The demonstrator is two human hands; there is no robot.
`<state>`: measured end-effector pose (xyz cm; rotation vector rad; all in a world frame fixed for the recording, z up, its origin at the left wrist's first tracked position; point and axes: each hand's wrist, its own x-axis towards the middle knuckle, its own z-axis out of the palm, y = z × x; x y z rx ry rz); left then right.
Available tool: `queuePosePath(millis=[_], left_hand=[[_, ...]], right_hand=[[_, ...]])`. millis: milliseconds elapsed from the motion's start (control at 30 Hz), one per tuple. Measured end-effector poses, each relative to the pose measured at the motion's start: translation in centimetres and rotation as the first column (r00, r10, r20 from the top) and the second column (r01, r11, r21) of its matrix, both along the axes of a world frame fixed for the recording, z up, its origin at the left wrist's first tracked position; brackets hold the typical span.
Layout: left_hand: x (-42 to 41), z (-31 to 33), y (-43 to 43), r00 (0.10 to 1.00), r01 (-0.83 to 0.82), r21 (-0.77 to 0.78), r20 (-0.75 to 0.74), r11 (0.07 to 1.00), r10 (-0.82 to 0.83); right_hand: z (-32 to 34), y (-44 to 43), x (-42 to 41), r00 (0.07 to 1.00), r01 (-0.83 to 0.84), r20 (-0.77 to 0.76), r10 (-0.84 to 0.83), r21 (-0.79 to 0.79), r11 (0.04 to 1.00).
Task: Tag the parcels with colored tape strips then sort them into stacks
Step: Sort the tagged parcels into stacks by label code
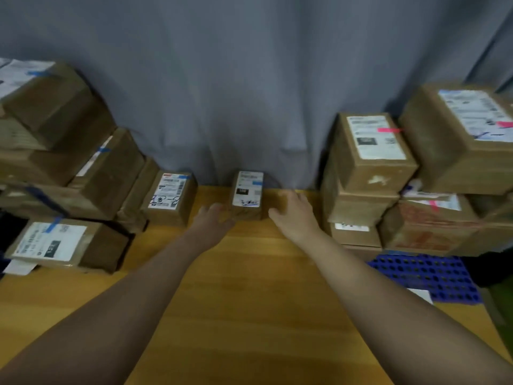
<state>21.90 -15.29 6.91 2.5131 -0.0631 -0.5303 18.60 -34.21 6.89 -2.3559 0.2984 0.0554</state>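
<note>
Small parcel (247,194), blue strip (258,183) on label, at tabletop (249,301) rear against curtain (249,93). Left hand (215,218) and right hand (294,211) flank it, fingers spread, grip not yet made; contact blurred. Best: squeeze both side faces evenly, lift clear, carry toward blue-tagged stack (69,162), left.
</note>
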Motion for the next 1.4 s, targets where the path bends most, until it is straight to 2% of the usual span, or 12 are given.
queuePosePath(millis=[133, 233, 400, 533, 667, 767, 900, 1000, 1133, 1267, 1333, 1400], left_hand=[[3.8, -4.2, 2.4, 0.982, -0.113, -0.114, -0.164, 0.987, 0.094], [6.7, -6.6, 2.0, 0.945, -0.201, -0.197, -0.297, 0.960, 0.137], [10.0, -9.1, 0.2, 0.876, -0.347, -0.391, -0.459, 0.852, 0.147], [9.7, -9.2, 0.2, 0.844, -0.467, -0.474, -0.490, 0.746, 0.217], [6.6, -7.7, 2.2, 0.848, -0.504, -0.555, -0.465, 0.662, 0.256], [2.7, -5.5, 4.8, 0.844, -0.530, -0.630, -0.455, 0.567, 0.284], [-3.6, -2.0, 9.1, 0.840, -0.526, -0.742, -0.373, 0.416, 0.395], [-6.9, 0.7, 13.1, 0.835, -0.489, -0.768, -0.275, 0.414, 0.476], [-8.7, 2.7, 19.0, 0.856, -0.433, -0.785, -0.205, 0.443, 0.474], [-7.8, 3.6, 25.7, 0.800, -0.481, -0.812, -0.252, 0.331, 0.544], [-7.0, 3.5, 29.5, 0.795, -0.507, -0.792, -0.277, 0.340, 0.540], [-6.0, 3.2, 32.8, 0.794, -0.546, -0.758, -0.332, 0.356, 0.510]], right_hand=[[-4.5, 2.5, 3.6, 0.957, 0.168, -0.270, -0.103, 0.229, 0.959], [-7.0, 3.7, 6.0, 0.905, 0.337, -0.377, -0.197, 0.352, 0.873], [-8.4, 5.3, 8.2, 0.884, 0.452, -0.376, -0.277, 0.539, 0.710], [-9.0, 6.3, 7.4, 0.847, 0.530, -0.349, -0.400, 0.601, 0.598], [-8.0, 7.8, 4.3, 0.882, 0.461, -0.297, -0.367, 0.707, 0.536], [-6.4, 9.3, 1.8, 0.922, 0.372, -0.236, -0.306, 0.757, 0.538], [-3.6, 12.9, -1.5, 0.986, 0.160, -0.161, -0.053, 0.782, 0.603], [-0.9, 16.7, -3.4, 0.989, -0.005, -0.090, 0.117, 0.771, 0.637], [1.6, 21.5, -3.9, 0.980, -0.101, -0.026, 0.195, 0.782, 0.614], [2.6, 26.4, -2.5, 0.978, -0.106, -0.018, 0.207, 0.816, 0.568], [2.5, 29.2, -1.6, 0.981, -0.100, -0.016, 0.193, 0.810, 0.578], [2.2, 32.0, -0.7, 0.985, -0.099, -0.016, 0.174, 0.772, 0.628]])
